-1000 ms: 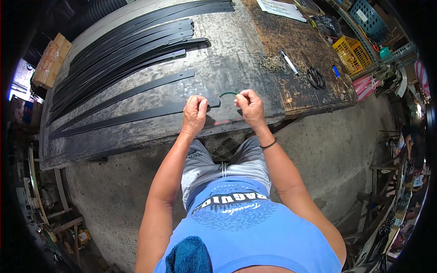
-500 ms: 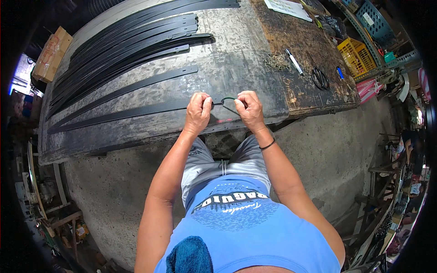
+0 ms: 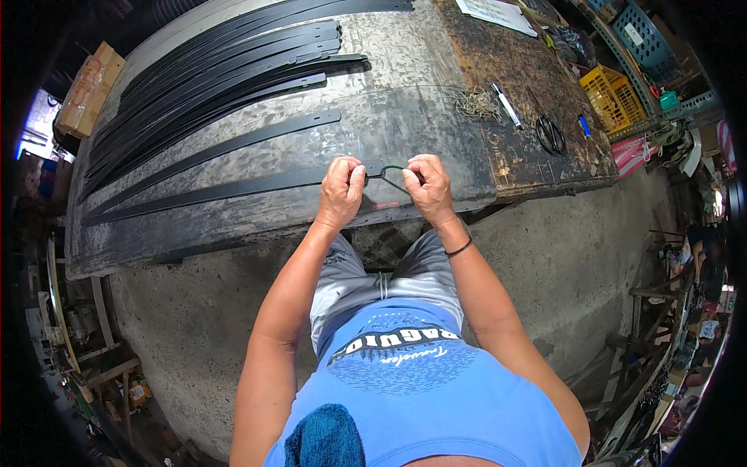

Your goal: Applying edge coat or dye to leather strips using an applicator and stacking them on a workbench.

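Note:
Near the table's front edge my left hand (image 3: pixel 341 187) is closed around the end of a long flat black strip (image 3: pixel 233 189), which runs off to the left along the tabletop. My right hand (image 3: pixel 429 185) pinches a thin dark green cord (image 3: pixel 395 167). The cord curves from the strip's tip to my fingers, and I cannot tell how it joins the strip. Just beyond lies a second, single black strip (image 3: pixel 226 157). Farther back is a stack of several similar strips (image 3: pixel 233 82).
On the table's worn brown part (image 3: pixel 529 167) lie a tangle of string (image 3: pixel 480 104), a white pen (image 3: pixel 506 106), black scissors (image 3: pixel 550 135) and a blue marker (image 3: pixel 583 125). A yellow basket (image 3: pixel 612 97) stands at right, a cardboard box (image 3: pixel 89 89) at left.
Both hands keep their hold and hardly move. The whole view has shifted very slightly, and a bit more of the strip's tip shows between my hands.

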Demonstrator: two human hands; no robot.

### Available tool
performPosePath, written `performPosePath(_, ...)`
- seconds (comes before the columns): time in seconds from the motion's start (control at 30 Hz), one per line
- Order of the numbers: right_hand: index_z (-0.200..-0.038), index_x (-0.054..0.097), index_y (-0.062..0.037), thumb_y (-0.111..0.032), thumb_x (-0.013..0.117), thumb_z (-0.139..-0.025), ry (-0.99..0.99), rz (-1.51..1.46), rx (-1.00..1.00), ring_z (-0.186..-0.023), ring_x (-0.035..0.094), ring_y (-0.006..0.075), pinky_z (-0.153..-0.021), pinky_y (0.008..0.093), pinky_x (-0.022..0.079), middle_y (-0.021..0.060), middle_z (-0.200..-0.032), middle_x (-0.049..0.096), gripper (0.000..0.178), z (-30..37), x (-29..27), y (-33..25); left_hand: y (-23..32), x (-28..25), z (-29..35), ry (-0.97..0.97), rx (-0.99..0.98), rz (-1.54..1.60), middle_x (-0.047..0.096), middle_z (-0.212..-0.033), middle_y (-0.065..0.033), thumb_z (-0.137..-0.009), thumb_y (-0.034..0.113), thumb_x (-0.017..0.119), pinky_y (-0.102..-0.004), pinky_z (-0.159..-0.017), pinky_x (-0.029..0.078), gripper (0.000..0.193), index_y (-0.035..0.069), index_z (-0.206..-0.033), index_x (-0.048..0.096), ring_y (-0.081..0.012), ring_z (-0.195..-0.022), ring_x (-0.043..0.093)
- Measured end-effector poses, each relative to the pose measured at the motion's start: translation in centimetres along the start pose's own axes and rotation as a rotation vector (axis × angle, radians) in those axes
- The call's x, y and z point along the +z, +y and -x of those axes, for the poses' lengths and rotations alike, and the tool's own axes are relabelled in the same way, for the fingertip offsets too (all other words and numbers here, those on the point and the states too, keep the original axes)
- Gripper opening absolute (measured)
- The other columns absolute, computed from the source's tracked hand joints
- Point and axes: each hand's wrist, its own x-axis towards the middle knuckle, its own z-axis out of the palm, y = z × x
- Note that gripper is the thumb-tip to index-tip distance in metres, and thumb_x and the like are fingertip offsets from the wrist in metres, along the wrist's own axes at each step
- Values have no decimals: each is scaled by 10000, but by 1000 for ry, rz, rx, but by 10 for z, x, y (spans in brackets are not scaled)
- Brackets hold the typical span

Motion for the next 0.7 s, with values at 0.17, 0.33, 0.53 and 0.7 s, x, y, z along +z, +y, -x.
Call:
performPosePath(0.17, -830, 603, -13, -38, 668, -806, -8, -4, -11, -788, 599, 236, -658, 318, 500, 117, -931, 581, 73, 0, 0, -1, 0, -1, 0, -1, 3, -10, 608, -914, -96, -925, 117, 568, -297, -707, 484, 122, 2, -887, 583, -191, -771, 603)
performPosePath(0.33, -842, 608, -8, -49, 660, -831, 32, -69, 63, -753, 598, 163, -633, 290, 500, 95, -947, 582, 68, 1, 1, 6, 2, -2, 1, -7, -43, 23, 625, -920, -104, -936, 112, 557, -292, -715, 488, 109, 10, -909, 582, -187, -798, 615)
performPosePath(0.53, -943, 578, -19, -112, 594, -942, 204, -257, 249, -709, 619, 103, -622, 241, 529, 47, -896, 607, 95, -9, -28, 35, 19, -4, 0, -321, 383, -277, 654, -1084, -97, -866, 113, 619, -395, -853, 476, 87, 37, -887, 581, -282, -1005, 610)
performPosePath(0.7, -966, 542, -34, -184, 535, -989, 479, -293, 294, -608, 574, 99, -575, 246, 503, 35, -732, 590, 152, -27, -79, 61, 19, 1, 11, -378, 542, -555, 584, -1213, -96, -791, 137, 646, -407, -911, 429, 157, 59, -899, 563, -280, -1148, 531)
